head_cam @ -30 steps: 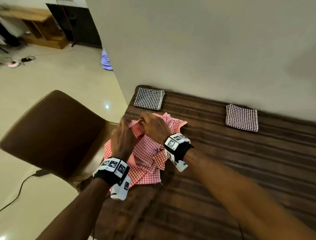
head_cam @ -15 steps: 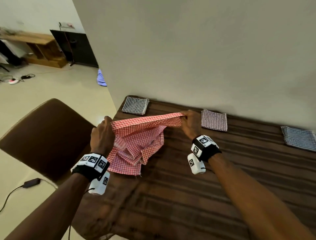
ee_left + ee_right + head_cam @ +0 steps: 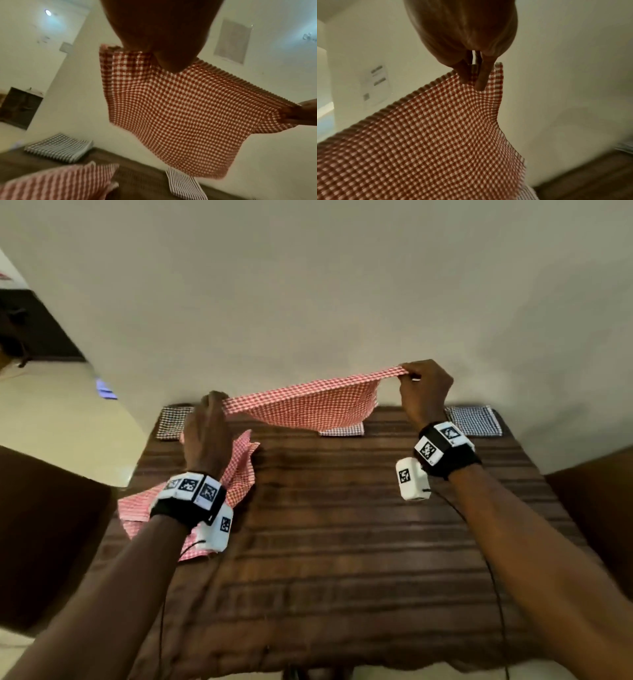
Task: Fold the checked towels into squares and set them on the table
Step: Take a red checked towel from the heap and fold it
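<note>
A red checked towel (image 3: 308, 405) (image 3: 180, 115) (image 3: 419, 135) hangs spread in the air above the far side of the brown striped table (image 3: 342, 542). My left hand (image 3: 209, 419) pinches its left top corner and my right hand (image 3: 421, 385) pinches its right top corner. More red checked towels (image 3: 236, 474) (image 3: 60, 181) lie crumpled on the table's left edge, partly under my left wrist. Folded squares rest along the wall: a dark checked one (image 3: 171, 422) (image 3: 58, 147) at left, one (image 3: 342, 430) (image 3: 185, 185) half hidden behind the hanging towel, a blue-grey one (image 3: 476, 421) at right.
A plain wall (image 3: 308, 302) rises directly behind the table. Brown chairs stand at the left (image 3: 41, 535) and right (image 3: 596, 508) of the table. Cables run from the wrist cameras along both forearms.
Both hands pulled apart and lifted one red towel from the pile, stretching it out flat between them. My head view swung right, toward the table's middle.
</note>
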{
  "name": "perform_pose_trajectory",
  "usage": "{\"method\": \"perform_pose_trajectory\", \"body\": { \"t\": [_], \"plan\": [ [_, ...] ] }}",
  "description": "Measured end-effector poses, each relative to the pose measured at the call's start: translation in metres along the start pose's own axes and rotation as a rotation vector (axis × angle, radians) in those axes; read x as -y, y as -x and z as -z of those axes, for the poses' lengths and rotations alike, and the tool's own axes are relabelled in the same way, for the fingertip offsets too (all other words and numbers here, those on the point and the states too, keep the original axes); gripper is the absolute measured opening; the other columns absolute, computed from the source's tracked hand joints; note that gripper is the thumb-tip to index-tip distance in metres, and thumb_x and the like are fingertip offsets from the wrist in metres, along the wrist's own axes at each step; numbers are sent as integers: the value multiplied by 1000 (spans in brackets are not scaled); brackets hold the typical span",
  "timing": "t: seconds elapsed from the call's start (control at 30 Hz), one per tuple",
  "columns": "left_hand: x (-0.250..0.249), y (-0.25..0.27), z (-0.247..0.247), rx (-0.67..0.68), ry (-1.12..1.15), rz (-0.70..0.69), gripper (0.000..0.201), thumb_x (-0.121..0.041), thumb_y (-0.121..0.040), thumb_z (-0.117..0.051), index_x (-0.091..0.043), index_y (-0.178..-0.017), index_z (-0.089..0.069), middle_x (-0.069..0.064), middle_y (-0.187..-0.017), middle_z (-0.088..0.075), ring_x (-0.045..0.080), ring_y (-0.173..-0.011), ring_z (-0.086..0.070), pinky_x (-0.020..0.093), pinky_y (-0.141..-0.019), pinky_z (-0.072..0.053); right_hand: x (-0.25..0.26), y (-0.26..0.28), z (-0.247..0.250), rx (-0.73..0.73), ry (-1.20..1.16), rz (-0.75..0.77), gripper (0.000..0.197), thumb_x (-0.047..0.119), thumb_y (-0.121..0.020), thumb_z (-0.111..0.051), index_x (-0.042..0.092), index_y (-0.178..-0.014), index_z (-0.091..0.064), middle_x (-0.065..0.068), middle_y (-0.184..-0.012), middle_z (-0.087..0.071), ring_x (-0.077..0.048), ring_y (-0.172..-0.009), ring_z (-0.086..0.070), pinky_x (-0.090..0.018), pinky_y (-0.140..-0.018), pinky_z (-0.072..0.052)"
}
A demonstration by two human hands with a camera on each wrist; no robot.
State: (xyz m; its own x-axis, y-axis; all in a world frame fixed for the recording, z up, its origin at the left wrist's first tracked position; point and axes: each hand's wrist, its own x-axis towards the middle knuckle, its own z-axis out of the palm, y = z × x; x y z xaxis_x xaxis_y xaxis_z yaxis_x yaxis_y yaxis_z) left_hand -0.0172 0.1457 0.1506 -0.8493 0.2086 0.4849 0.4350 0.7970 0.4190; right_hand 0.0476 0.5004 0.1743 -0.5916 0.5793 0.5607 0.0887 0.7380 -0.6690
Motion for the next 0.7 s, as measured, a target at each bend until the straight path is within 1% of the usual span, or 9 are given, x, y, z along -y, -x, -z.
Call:
{"method": "perform_pose_trajectory", "body": {
  "t": [0.07, 0.13, 0.2, 0.3, 0.37, 0.43, 0.5, 0.6, 0.7],
  "plan": [
    [10, 34, -42, 161, 8, -111, 42, -12, -81, -56, -1, -122, -56, 24, -120, -61, 42, -108, -58, 53, -94, -47, -35, 31, 21, 35, 81, -86, 20, 8, -73, -62, 8, -87, -77, -13, -89, -74, -28, -88, -68, -30, -82, -47],
    [23, 73, -84, 348, 23, -206, 53, -9, -76, -43, 1, -126, -57, 26, -129, -57, 42, -116, -56, 55, -101, -43, -68, 71, 40, 111, 163, -183, 26, 3, -73, -60, 7, -93, -76, -15, -93, -73, -30, -92, -67, -28, -84, -45],
    [31, 112, -113, 508, 44, -223, 61, -4, -69, -44, 2, -129, -56, 28, -134, -53, 43, -123, -52, 53, -105, -39, -97, 112, 54, 166, 213, -251, 28, 0, -73, -61, 4, -97, -75, -18, -96, -72, -32, -94, -66, -27, -87, -43],
    [35, 175, -142, 664, 55, -225, 68, 14, -69, -53, 1, -136, -49, 27, -141, -46, 42, -132, -43, 53, -111, -33, -136, 184, 67, 263, 352, -382, 28, 7, -74, -60, 0, -97, -74, -22, -97, -71, -37, -93, -66, -37, -87, -47],
    [37, 205, -149, 781, 61, -207, 71, 20, -74, -48, 0, -142, -42, 24, -148, -36, 39, -139, -33, 49, -116, -25, -156, 225, 73, 325, 393, -469, 30, 8, -74, -57, -3, -96, -73, -26, -99, -70, -40, -95, -65, -39, -87, -46],
    [44, 230, -151, 912, 5, -189, 69, 16, -84, -42, -5, -149, -30, 17, -156, -23, 33, -146, -21, 43, -120, -16, -175, 261, 80, 414, 459, -578, 26, -3, -75, -59, -8, -98, -71, -29, -104, -67, -41, -100, -62, -36, -90, -41],
    [55, 246, -151, 937, -33, -224, 64, 12, -89, -41, -5, -149, -26, 16, -157, -19, 33, -146, -19, 43, -121, -14, -188, 286, 85, 515, 528, -661, 25, -5, -76, -59, -8, -99, -69, -30, -106, -66, -42, -101, -60, -36, -90, -39],
    [60, 251, -147, 910, -104, -251, 61, 9, -89, -44, 0, -147, -29, 20, -155, -24, 35, -145, -22, 48, -120, -13, -187, 297, 93, 655, 653, -732, 20, 6, -82, -57, -1, -95, -69, -24, -102, -67, -41, -95, -62, -39, -81, -49],
    [54, 239, -135, 967, -334, -312, 59, -8, -92, -47, -4, -148, -29, 14, -157, -23, 29, -147, -20, 55, -117, -9, -175, 282, 95, 582, 843, -667, 14, 10, -80, -57, 3, -81, -68, -21, -90, -68, -39, -87, -64, -39, -74, -52]
  ]
}}
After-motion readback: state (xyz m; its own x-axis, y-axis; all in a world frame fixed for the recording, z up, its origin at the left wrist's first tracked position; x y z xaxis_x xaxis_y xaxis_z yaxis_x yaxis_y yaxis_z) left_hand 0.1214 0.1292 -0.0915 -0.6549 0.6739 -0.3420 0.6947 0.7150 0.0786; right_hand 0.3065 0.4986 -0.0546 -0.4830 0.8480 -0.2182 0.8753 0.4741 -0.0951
